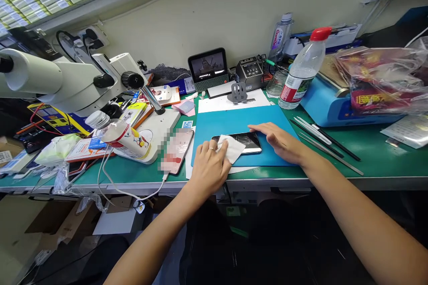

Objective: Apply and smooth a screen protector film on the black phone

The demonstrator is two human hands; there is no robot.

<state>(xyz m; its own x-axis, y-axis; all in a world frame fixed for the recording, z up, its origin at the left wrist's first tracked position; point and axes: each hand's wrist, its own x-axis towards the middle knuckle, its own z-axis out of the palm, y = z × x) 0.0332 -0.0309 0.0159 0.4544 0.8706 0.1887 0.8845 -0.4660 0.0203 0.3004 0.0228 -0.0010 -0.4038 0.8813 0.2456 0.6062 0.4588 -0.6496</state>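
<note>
A phone with a dark, shiny face lies flat on the blue mat, its long side running left to right. My left hand presses a white wipe onto the phone's left part, with its fingers bent over the cloth; a ring shows on one finger. At the phone's right end, my right hand has its fingers stretched out, the tips by the upper right corner, and holds nothing. The left fingers hide the phone's lower left part.
Left of the mat lies another phone on a white cable. A microscope and a drink bottle stand farther left. Tweezers and thin tools, a red-capped bottle and a blue box are at the right.
</note>
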